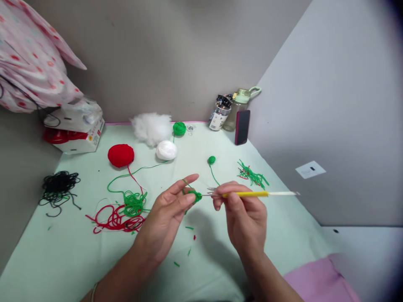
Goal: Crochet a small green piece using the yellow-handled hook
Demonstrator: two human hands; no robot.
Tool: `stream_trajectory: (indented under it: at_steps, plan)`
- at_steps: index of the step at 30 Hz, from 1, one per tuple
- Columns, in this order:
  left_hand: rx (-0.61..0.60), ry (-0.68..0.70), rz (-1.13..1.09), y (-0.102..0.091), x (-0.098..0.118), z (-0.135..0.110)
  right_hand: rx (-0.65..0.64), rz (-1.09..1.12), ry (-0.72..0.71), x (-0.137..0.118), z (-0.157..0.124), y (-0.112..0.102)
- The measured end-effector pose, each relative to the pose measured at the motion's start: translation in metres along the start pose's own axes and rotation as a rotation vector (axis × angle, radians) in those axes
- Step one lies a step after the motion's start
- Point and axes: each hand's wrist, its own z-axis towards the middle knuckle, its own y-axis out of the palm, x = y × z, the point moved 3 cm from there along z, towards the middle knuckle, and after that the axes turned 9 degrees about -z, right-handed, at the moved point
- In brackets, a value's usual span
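Note:
Pinched between the thumb and fingers of my left hand (pixel 170 207) is a small green crochet piece (pixel 197 196), with green yarn looped over the raised index finger. My right hand (pixel 247 218) grips a crochet hook (pixel 252 194) with a yellow handle, held level. The hook's thin metal end meets the green piece. A second small metal tip shows by my right fingers, too small to name. Loose green yarn (pixel 134 204) lies left of my left hand, over a tangle of red yarn (pixel 115 220). Beyond my right hand rests a small green yarn ball (pixel 211 160).
Further back are a red yarn ball (pixel 121 155), a white yarn ball (pixel 166 150), white stuffing (pixel 151 128) and a green ball (pixel 179 128). Black yarn (pixel 59 186) lies left, green scraps (pixel 252 174) right. A phone (pixel 242 127), pen cup (pixel 218 115) and bottle (pixel 232 113) stand by the wall.

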Motion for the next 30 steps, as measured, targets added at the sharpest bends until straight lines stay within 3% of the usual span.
stream_trajectory:
  at_steps: [2, 4, 8, 11, 13, 15, 17, 19, 26, 30]
  plan:
    - [-0.027, 0.013, 0.03, 0.002, -0.001, -0.001, -0.054, 0.098, 0.076, 0.003, 0.003, 0.004]
    - [-0.036, 0.034, 0.078, 0.002, -0.004, -0.001, -0.08, 0.049, 0.041, 0.002, 0.003, 0.008]
    - [0.012, 0.089, 0.083, 0.0, -0.009, 0.0, -0.056, -0.278, -0.221, -0.004, -0.007, 0.009]
    - [-0.012, -0.039, -0.033, -0.001, -0.011, 0.004, -0.064, -0.46, -0.403, -0.007, -0.012, 0.006]
    - [-0.003, -0.075, -0.085, -0.003, -0.009, 0.006, -0.022, -0.357, -0.304, -0.004, -0.008, 0.001]
    - [0.032, -0.03, -0.069, -0.005, -0.005, 0.007, 0.026, -0.121, -0.066, 0.003, -0.002, -0.004]
    - [0.038, 0.022, 0.013, -0.005, -0.002, 0.006, 0.0, 0.101, 0.148, 0.01, 0.002, -0.001]
    - [0.009, 0.047, 0.11, -0.004, -0.002, 0.004, -0.071, 0.213, 0.269, 0.014, 0.003, 0.004]
    - [0.008, 0.101, 0.24, -0.002, 0.0, -0.002, -0.07, 0.291, 0.37, 0.015, 0.005, 0.004]
    - [0.019, 0.108, 0.26, -0.003, 0.003, -0.002, -0.095, 0.282, 0.332, 0.01, 0.007, 0.001]
